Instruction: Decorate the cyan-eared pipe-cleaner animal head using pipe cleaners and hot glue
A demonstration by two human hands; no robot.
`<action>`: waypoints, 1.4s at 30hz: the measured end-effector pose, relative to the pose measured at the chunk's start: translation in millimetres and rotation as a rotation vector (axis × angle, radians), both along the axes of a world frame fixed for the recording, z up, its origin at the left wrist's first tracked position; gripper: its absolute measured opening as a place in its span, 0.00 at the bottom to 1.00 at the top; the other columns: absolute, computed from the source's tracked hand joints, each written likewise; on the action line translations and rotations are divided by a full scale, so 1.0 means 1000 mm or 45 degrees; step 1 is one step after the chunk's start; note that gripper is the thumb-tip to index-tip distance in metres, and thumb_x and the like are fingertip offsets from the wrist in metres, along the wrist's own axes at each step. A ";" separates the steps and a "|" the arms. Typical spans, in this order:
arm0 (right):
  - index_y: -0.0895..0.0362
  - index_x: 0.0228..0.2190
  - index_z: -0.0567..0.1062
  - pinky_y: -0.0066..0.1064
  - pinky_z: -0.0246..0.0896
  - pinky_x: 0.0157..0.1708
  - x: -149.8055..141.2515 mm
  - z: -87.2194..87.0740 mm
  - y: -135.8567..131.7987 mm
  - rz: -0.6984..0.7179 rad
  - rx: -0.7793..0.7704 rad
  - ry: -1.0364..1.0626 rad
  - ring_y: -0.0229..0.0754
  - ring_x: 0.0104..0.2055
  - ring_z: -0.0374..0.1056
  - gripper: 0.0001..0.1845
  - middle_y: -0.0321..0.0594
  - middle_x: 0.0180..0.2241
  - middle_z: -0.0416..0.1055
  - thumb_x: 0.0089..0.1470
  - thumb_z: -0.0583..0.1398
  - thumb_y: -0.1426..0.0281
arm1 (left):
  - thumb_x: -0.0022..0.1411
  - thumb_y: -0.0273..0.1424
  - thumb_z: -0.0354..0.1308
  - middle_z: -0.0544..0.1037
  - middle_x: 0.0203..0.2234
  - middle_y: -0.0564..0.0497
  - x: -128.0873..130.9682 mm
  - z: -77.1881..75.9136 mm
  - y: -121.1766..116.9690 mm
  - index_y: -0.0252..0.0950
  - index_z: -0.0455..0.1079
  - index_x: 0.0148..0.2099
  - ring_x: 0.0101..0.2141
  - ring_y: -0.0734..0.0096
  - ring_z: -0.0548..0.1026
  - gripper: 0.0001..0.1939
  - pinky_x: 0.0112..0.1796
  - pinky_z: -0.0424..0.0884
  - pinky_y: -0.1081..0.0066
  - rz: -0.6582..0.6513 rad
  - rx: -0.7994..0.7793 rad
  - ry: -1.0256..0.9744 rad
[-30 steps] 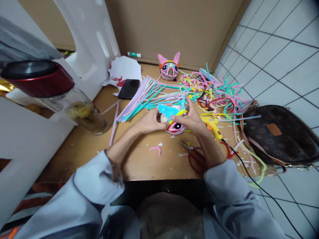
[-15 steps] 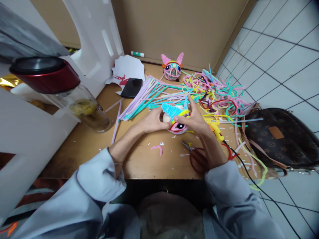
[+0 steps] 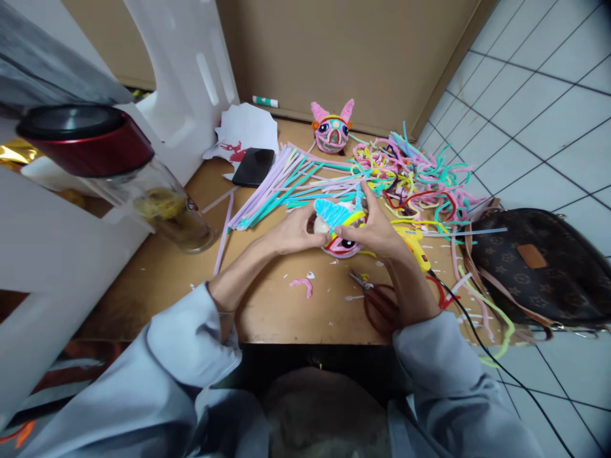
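Both my hands hold a small round craft head (image 3: 340, 230) wrapped in pipe cleaners, low over the wooden table (image 3: 267, 305). It has a bright blue coiled top, a yellow band and a pink face with a dark eye. My left hand (image 3: 291, 233) grips its left side with the fingers curled. My right hand (image 3: 377, 228) wraps the right side, thumb pressed on the yellow band. A finished pink head with two ears (image 3: 332, 130) stands at the back of the table.
Straight pipe cleaners (image 3: 281, 184) lie fanned beyond my hands, with a tangled heap (image 3: 410, 175) to the right. A yellow glue gun (image 3: 414, 245), red scissors (image 3: 377, 299), a black phone (image 3: 252, 166), a glass jar (image 3: 162, 213) and a brown bag (image 3: 539, 261) surround the spot.
The craft head has turned slightly in my hands, and my right thumb has shifted along the yellow band. The view has drifted a little.
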State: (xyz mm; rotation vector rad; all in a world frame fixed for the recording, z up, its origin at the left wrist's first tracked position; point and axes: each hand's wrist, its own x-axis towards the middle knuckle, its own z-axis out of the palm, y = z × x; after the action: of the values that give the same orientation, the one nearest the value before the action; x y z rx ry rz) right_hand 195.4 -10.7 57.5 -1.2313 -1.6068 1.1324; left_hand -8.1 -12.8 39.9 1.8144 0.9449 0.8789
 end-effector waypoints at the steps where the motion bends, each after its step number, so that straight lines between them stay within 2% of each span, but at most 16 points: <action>1: 0.51 0.72 0.47 0.52 0.55 0.68 0.000 -0.001 0.001 0.006 0.013 0.006 0.62 0.72 0.52 0.75 0.47 0.72 0.51 0.28 0.77 0.57 | 0.51 0.38 0.63 0.80 0.48 0.45 0.000 0.000 0.000 0.36 0.68 0.59 0.48 0.50 0.77 0.32 0.51 0.73 0.55 -0.053 -0.028 -0.059; 5: 0.50 0.72 0.47 0.53 0.53 0.69 0.001 -0.004 0.002 0.027 0.041 0.015 0.62 0.73 0.50 0.74 0.47 0.72 0.51 0.30 0.77 0.55 | 0.54 0.43 0.62 0.77 0.56 0.42 -0.002 0.000 0.002 0.37 0.62 0.66 0.53 0.48 0.76 0.39 0.55 0.70 0.51 -0.158 -0.098 -0.143; 11: 0.51 0.71 0.49 0.55 0.57 0.66 -0.001 -0.001 -0.002 -0.028 -0.001 -0.016 0.66 0.71 0.52 0.72 0.48 0.70 0.55 0.30 0.76 0.58 | 0.51 0.44 0.67 0.79 0.51 0.41 -0.001 -0.005 0.005 0.34 0.69 0.59 0.53 0.48 0.75 0.36 0.57 0.69 0.52 -0.038 -0.017 -0.092; 13: 0.50 0.71 0.49 0.56 0.54 0.68 -0.002 0.000 -0.003 -0.025 -0.007 -0.029 0.65 0.73 0.49 0.72 0.47 0.71 0.52 0.30 0.76 0.56 | 0.51 0.42 0.66 0.80 0.50 0.42 0.000 -0.005 0.005 0.34 0.69 0.59 0.51 0.49 0.77 0.35 0.56 0.69 0.52 -0.032 -0.030 -0.082; 16: 0.51 0.71 0.50 0.54 0.42 0.72 -0.002 0.002 -0.004 -0.016 0.022 -0.042 0.62 0.76 0.40 0.74 0.47 0.73 0.48 0.27 0.77 0.53 | 0.49 0.38 0.65 0.80 0.49 0.43 0.000 -0.002 0.005 0.35 0.67 0.61 0.49 0.50 0.77 0.36 0.54 0.71 0.52 -0.037 -0.052 -0.076; 18: 0.51 0.71 0.51 0.53 0.41 0.73 -0.001 0.002 -0.004 -0.009 0.007 -0.005 0.61 0.76 0.38 0.75 0.48 0.73 0.48 0.26 0.77 0.52 | 0.48 0.38 0.65 0.79 0.50 0.43 0.000 -0.001 0.004 0.35 0.66 0.62 0.49 0.50 0.77 0.38 0.53 0.72 0.53 -0.011 -0.042 -0.067; 20: 0.51 0.71 0.51 0.52 0.45 0.72 -0.001 0.001 -0.003 -0.013 -0.045 0.085 0.60 0.76 0.40 0.74 0.49 0.73 0.49 0.28 0.77 0.49 | 0.47 0.38 0.65 0.78 0.51 0.42 -0.001 -0.001 0.004 0.34 0.65 0.62 0.48 0.51 0.77 0.39 0.51 0.73 0.54 0.019 -0.040 -0.033; 23: 0.51 0.71 0.49 0.53 0.52 0.69 0.000 -0.001 -0.002 -0.064 -0.131 0.243 0.59 0.74 0.49 0.70 0.53 0.71 0.53 0.34 0.73 0.46 | 0.47 0.39 0.66 0.78 0.52 0.41 -0.002 -0.002 0.003 0.34 0.63 0.64 0.47 0.51 0.77 0.42 0.50 0.73 0.53 0.047 -0.075 0.034; 27: 0.52 0.71 0.48 0.54 0.54 0.67 0.001 -0.004 0.000 -0.076 -0.163 0.240 0.61 0.72 0.53 0.71 0.55 0.69 0.56 0.33 0.74 0.50 | 0.47 0.41 0.66 0.74 0.58 0.39 -0.002 -0.006 0.005 0.35 0.59 0.69 0.53 0.44 0.75 0.47 0.53 0.71 0.49 0.043 -0.096 0.043; 32: 0.53 0.70 0.50 0.52 0.53 0.68 0.000 -0.005 0.002 -0.040 -0.137 0.177 0.61 0.73 0.49 0.71 0.53 0.70 0.55 0.30 0.75 0.55 | 0.49 0.41 0.66 0.69 0.64 0.43 -0.003 -0.007 0.007 0.41 0.60 0.70 0.66 0.38 0.61 0.46 0.65 0.57 0.44 -0.036 0.030 0.053; 35: 0.53 0.70 0.50 0.51 0.54 0.68 0.001 -0.007 0.004 -0.028 -0.124 0.163 0.60 0.72 0.52 0.70 0.53 0.69 0.56 0.30 0.75 0.58 | 0.52 0.45 0.66 0.67 0.66 0.44 -0.004 -0.006 0.005 0.43 0.61 0.70 0.69 0.38 0.57 0.44 0.67 0.52 0.43 -0.103 -0.009 0.036; 39: 0.55 0.70 0.51 0.52 0.59 0.65 0.000 -0.011 0.007 -0.036 -0.097 0.132 0.61 0.68 0.59 0.69 0.54 0.68 0.57 0.31 0.75 0.61 | 0.54 0.49 0.66 0.68 0.65 0.43 -0.005 -0.009 0.004 0.44 0.60 0.70 0.68 0.40 0.59 0.45 0.65 0.58 0.44 -0.137 -0.142 -0.057; 42: 0.56 0.70 0.53 0.53 0.60 0.64 -0.001 -0.013 0.007 -0.028 -0.073 0.137 0.62 0.68 0.60 0.67 0.55 0.68 0.57 0.32 0.75 0.61 | 0.54 0.49 0.67 0.71 0.63 0.43 -0.004 -0.011 0.004 0.44 0.60 0.70 0.65 0.41 0.64 0.45 0.65 0.59 0.45 -0.106 -0.159 -0.084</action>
State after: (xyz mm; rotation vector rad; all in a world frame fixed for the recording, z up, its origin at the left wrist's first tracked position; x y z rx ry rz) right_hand 194.2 -3.3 44.7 -1.2011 -1.4867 1.2174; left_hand -11.7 -8.7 28.6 1.6960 0.8576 0.8051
